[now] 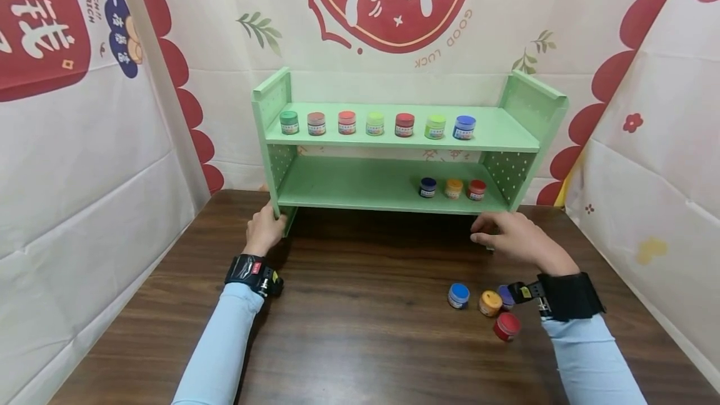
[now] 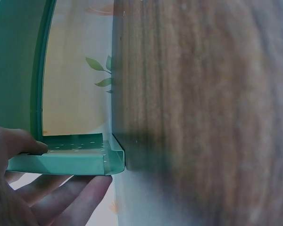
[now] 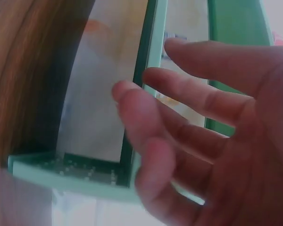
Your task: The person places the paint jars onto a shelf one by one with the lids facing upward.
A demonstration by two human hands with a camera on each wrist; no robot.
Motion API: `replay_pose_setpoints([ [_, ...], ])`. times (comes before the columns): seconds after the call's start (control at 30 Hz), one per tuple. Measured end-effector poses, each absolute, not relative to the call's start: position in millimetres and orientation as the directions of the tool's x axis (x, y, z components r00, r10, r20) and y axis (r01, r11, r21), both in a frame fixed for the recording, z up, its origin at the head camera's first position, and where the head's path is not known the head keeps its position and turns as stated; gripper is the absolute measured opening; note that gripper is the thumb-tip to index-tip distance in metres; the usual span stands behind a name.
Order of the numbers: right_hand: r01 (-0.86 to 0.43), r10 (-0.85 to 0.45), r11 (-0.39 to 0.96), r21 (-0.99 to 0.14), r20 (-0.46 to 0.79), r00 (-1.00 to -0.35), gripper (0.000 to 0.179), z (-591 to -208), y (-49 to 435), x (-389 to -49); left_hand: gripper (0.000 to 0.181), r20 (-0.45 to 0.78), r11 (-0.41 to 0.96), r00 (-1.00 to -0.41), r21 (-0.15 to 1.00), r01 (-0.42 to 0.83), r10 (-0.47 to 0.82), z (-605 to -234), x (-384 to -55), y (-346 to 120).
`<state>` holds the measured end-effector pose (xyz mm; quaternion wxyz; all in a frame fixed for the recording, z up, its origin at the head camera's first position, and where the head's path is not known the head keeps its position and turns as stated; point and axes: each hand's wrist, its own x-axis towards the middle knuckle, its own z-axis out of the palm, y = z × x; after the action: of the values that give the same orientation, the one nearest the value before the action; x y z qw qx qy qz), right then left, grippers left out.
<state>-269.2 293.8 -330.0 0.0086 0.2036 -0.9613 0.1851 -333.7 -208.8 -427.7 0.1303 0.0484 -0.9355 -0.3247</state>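
A light green two-tier shelf (image 1: 349, 183) stands on the table, with small lidded jars on both tiers. My left hand (image 1: 263, 230) grips the lower end of its left side panel (image 2: 61, 164), thumb on one face and fingers on the other. Near the lower right corner hovers my right hand (image 1: 514, 239), its fingers loosely bent; nothing is seen in its grasp. In the right wrist view, the right side panel (image 3: 75, 181) lies beyond those fingers. A navy jar (image 1: 427, 187), an orange jar (image 1: 453, 189) and a red jar (image 1: 476, 190) sit on the lower tier's right half.
Several jars, from a dark green one (image 1: 289, 123) to a blue one (image 1: 464, 127), line the upper tier. On the dark wooden table (image 1: 349, 330), a blue jar (image 1: 458, 295), yellow jar (image 1: 490, 303), purple jar (image 1: 505, 297) and red jar (image 1: 507, 326) lie near my right wrist. Printed cloth (image 1: 225, 111) hangs around.
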Motion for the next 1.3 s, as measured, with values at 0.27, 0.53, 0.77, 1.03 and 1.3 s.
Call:
replay_pose_setpoints([
  [0.27,-0.435,-0.511,0.799,-0.415,-0.086,-0.855,0.029,-335,282,-271,0.012,0.215,0.78,-0.962,0.625,0.003,-0.169,-424,-336,-212],
  [0.53,-0.344,-0.521,0.816,-0.465,-0.333,-0.786,0.029,-340,256,-262,0.014,0.217,0.789,-0.96,0.614,-0.004,-0.174,-421,-335,-214],
  [0.77,-0.249,-0.427,0.868,-0.429,-0.39,-0.816,0.028,-346,248,-258,0.014,0.226,0.791,-0.959,0.612,0.002,-0.172,-423,-335,-214],
  [1.03,-0.231,-0.387,0.896,-0.38,-0.41,-0.826,0.028,-351,248,-254,0.014,0.217,0.795,-0.96,0.607,-0.008,-0.176,-425,-336,-212],
  [1.3,-0.203,-0.381,0.889,-0.41,-0.419,-0.824,0.026,-359,249,-255,0.013,0.21,0.791,-0.964,0.611,0.001,-0.161,-426,-336,-209],
])
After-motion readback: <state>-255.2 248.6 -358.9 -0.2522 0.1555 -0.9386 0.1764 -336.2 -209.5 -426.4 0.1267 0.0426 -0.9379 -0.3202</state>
